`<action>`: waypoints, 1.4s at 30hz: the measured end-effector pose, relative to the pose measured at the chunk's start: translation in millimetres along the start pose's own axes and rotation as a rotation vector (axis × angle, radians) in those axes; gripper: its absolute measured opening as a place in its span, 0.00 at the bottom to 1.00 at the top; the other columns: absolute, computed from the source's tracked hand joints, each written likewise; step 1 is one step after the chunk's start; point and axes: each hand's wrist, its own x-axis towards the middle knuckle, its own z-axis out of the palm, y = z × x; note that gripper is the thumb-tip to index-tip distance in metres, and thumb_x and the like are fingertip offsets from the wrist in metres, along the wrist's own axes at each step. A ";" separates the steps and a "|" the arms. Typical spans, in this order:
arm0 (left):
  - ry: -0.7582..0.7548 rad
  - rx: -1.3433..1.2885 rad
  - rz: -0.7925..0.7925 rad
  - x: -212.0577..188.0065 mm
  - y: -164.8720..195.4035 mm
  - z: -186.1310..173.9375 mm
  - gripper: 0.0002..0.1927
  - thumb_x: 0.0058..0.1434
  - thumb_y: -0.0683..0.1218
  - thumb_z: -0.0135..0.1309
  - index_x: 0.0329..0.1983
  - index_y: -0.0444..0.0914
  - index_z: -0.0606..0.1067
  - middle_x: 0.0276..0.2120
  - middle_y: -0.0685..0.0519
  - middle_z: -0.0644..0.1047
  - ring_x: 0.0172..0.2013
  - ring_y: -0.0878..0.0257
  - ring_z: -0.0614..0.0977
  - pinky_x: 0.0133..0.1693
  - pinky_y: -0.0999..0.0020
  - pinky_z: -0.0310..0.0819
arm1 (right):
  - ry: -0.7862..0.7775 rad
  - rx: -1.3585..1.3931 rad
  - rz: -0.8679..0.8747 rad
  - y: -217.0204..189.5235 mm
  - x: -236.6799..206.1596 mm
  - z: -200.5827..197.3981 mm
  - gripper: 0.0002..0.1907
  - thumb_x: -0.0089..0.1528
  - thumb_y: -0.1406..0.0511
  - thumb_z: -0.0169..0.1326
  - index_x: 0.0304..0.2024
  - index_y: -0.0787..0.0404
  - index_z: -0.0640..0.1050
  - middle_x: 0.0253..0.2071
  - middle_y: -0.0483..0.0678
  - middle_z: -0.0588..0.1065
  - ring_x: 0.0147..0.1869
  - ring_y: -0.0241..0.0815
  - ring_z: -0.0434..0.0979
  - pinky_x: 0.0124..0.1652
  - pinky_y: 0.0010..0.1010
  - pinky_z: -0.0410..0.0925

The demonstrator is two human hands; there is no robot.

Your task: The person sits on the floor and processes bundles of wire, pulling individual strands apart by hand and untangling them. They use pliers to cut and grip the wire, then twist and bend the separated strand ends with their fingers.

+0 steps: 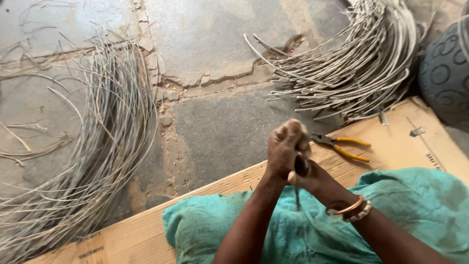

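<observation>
Head view, looking down: nearest the camera a teal cloth (273, 230) lies over the person's lap, and both forearms rise from it toward the middle of the picture. The left hand (286, 146) is curled into a fist, fingers pressed together around the top of a thin dark tool (299, 172) whose narrow shaft points down toward the cloth. The right hand (312, 180) sits just under and against the left one, also closed about the same tool, though how its fingers lie on it cannot be told because the left hand covers them. 2 bangles (352, 209), 1 copper-coloured and 1 pale and beaded, circle the right wrist. Beneath the cloth a flat sheet of brown cardboard (137, 234) is spread on the ground. On that cardboard, just beyond the hands to the right, lie pliers (342, 145) with yellow handles, apart from both hands. Farther out, a broad curved bundle of thin grey wires (97, 146) lies on the cracked stone floor (220, 117) at the left. At the far right a thicker coil of pale wires (361, 63) rests beside a dark round object with ring patterns (447, 73).
</observation>
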 end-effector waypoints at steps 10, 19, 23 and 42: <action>-0.029 -0.264 0.133 8.6 8.7 -15.5 0.25 0.76 0.62 0.51 0.28 0.42 0.66 0.20 0.60 0.64 0.19 0.70 0.66 0.22 0.72 0.59 | 0.043 -0.207 0.374 -39.5 -13.3 21.3 0.21 0.58 0.57 0.63 0.45 0.63 0.77 0.30 0.45 0.74 0.28 0.39 0.72 0.28 0.35 0.71; -0.194 0.225 0.060 12.3 -5.3 -9.1 0.20 0.74 0.52 0.53 0.60 0.32 0.71 0.35 0.50 0.76 0.40 0.60 0.79 0.47 0.62 0.74 | -0.228 0.665 0.174 -56.8 -66.8 -24.9 0.39 0.63 0.55 0.55 0.73 0.62 0.61 0.55 0.56 0.77 0.53 0.49 0.81 0.53 0.43 0.74; -0.270 0.248 -0.116 11.0 -35.3 9.1 0.18 0.70 0.50 0.52 0.59 0.35 0.70 0.34 0.49 0.78 0.38 0.60 0.80 0.44 0.64 0.74 | -0.245 0.792 0.179 -34.8 -96.8 -45.4 0.35 0.67 0.56 0.51 0.74 0.55 0.58 0.54 0.54 0.75 0.54 0.49 0.79 0.54 0.45 0.74; 0.023 0.005 -0.160 12.5 -64.9 14.7 0.19 0.75 0.59 0.44 0.34 0.41 0.67 0.17 0.60 0.62 0.13 0.69 0.62 0.15 0.72 0.59 | -0.139 0.316 0.201 17.0 -67.5 -58.6 0.22 0.58 0.61 0.67 0.48 0.68 0.79 0.40 0.45 0.77 0.43 0.36 0.74 0.44 0.35 0.70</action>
